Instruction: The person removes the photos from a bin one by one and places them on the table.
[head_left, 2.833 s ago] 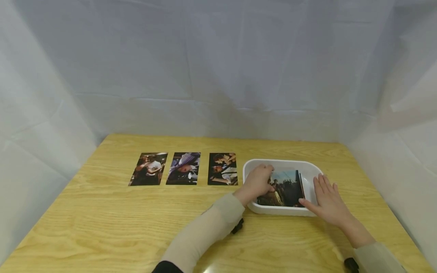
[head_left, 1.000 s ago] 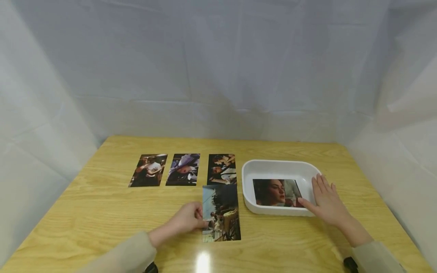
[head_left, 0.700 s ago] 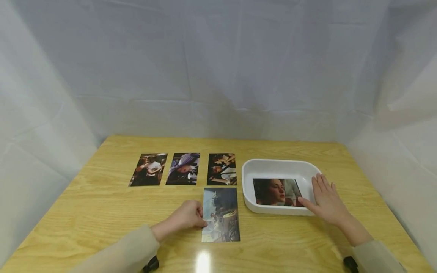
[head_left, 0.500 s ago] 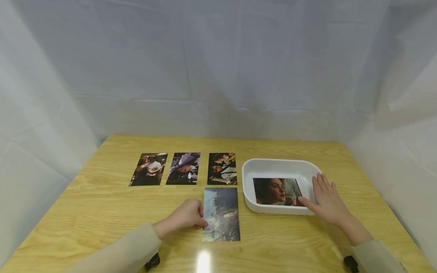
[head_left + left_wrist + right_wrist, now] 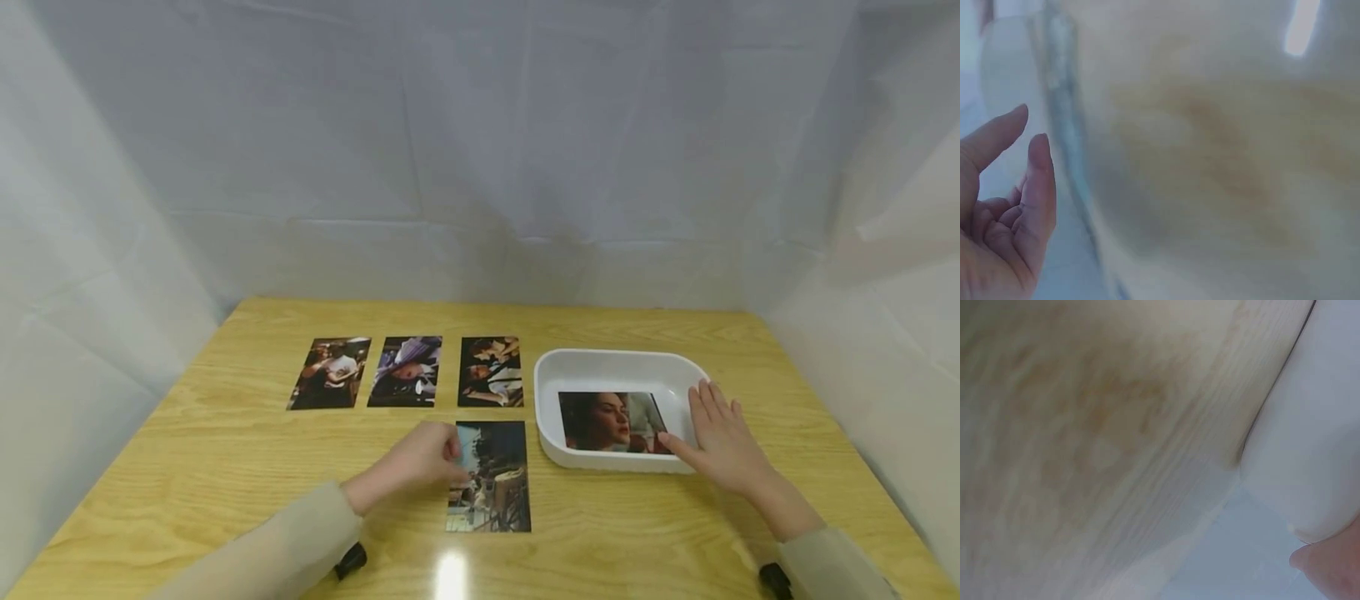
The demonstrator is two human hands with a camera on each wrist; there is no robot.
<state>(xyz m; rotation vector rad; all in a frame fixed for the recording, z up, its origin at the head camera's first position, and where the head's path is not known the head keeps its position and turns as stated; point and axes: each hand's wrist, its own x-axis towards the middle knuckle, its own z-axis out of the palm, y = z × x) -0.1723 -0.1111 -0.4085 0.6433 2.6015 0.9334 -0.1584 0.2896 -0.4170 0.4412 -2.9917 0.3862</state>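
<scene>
A photo card with a blue sky and dark figures [image 5: 498, 487] lies flat on the table below three others. My left hand [image 5: 423, 458] hovers at its left edge; in the left wrist view the thumb and index finger stand apart with nothing between them, the other fingers loosely bent. My right hand [image 5: 723, 446] rests with straight fingers on the right rim of a white tray [image 5: 547, 417]. Inside that tray lies a photo card of a face in profile [image 5: 611, 423]. Only a fingertip [image 5: 1329, 559] of the right hand shows in the right wrist view, by the tray's side.
In a row at the back left lie a photo card of a couple [image 5: 330, 373], one with a purple hat [image 5: 405, 372] and one with two people [image 5: 491, 372]. They sit on a wooden table [image 5: 225, 467]. White sheeting [image 5: 480, 167] encloses the back and sides.
My left hand has taken the blue-sky card from the tray, laid it below the row and let go of it, uncovering the profile card. The right hand has stayed on the rim.
</scene>
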